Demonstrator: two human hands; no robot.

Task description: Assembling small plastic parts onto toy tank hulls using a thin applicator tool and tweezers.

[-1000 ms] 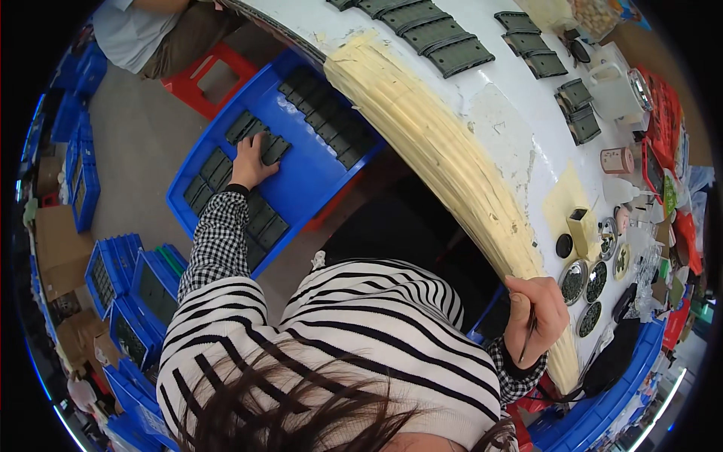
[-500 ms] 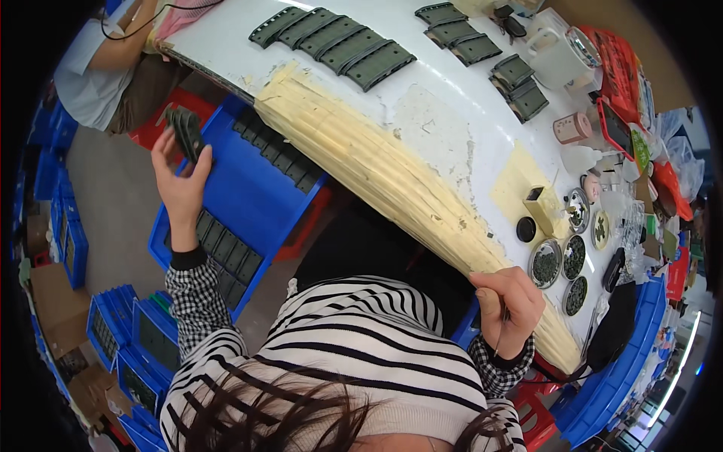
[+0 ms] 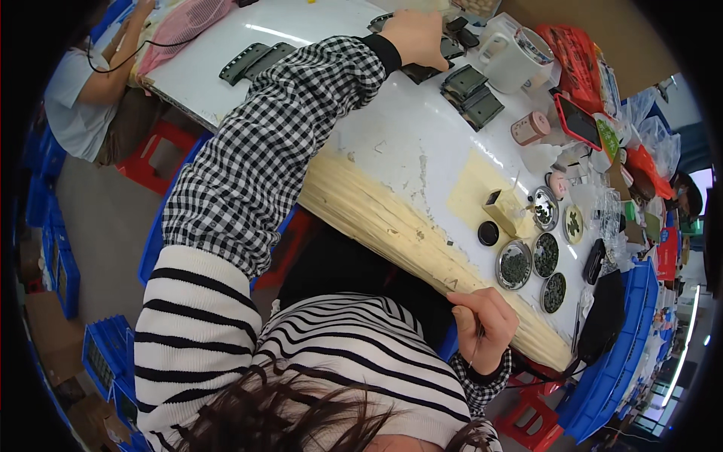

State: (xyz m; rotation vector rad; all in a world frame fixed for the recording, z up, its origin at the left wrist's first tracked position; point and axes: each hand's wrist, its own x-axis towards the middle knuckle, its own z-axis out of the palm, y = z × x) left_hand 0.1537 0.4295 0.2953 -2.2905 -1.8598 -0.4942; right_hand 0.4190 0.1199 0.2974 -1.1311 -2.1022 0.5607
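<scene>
Hand [image 3: 413, 39] (left one) has swung over dark green plates [image 3: 420, 74].

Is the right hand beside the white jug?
No, the right hand is by the yellow table edge; the left hand is nearer the white jug.

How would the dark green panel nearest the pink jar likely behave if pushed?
The dark green panel would probably stay stiff, given its crisp, well-defined edges. It seems unlikely to roll, since it lies low on a broad face. It might slide fairly easily, as the white table has a glossy sheen.
</scene>
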